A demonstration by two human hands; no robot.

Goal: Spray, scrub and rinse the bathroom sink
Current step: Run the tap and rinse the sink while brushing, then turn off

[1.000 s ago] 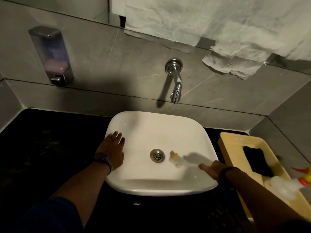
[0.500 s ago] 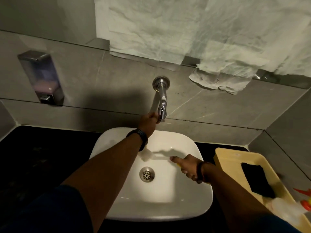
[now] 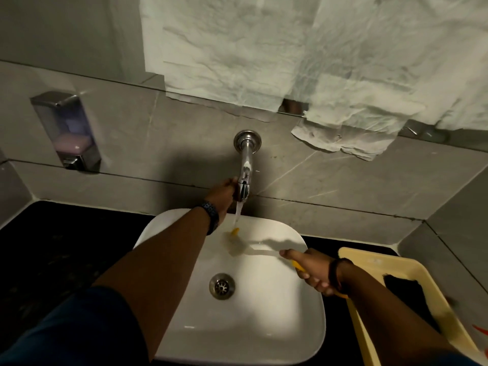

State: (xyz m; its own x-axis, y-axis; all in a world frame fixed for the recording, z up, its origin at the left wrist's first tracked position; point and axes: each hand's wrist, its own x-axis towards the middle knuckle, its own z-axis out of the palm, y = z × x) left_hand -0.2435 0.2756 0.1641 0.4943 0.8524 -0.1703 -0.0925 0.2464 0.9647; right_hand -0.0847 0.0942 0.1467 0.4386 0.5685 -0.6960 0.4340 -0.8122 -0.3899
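Note:
A white square sink (image 3: 264, 334) sits on a black counter, with a metal drain (image 3: 222, 286) at its middle. Above its back rim a chrome wall tap (image 3: 245, 165) runs water. My left hand (image 3: 221, 192) grips the tap's spout end. My right hand (image 3: 313, 270) holds a yellow-handled scrub brush (image 3: 234, 231) by its handle; the brush head sits under the water stream at the back of the basin. Much of the handle is blurred.
A yellow tray (image 3: 351, 257) with a black sponge (image 3: 406, 289) stands on the counter right of the sink. A soap dispenser (image 3: 66, 130) hangs on the left wall. White paper (image 3: 290, 56) covers the mirror above. Black counter (image 3: 60, 249) lies to the left.
My left hand left the sink's rim and went up to the tap. Water now runs. My right hand brought the brush from beside the drain to the stream at the back.

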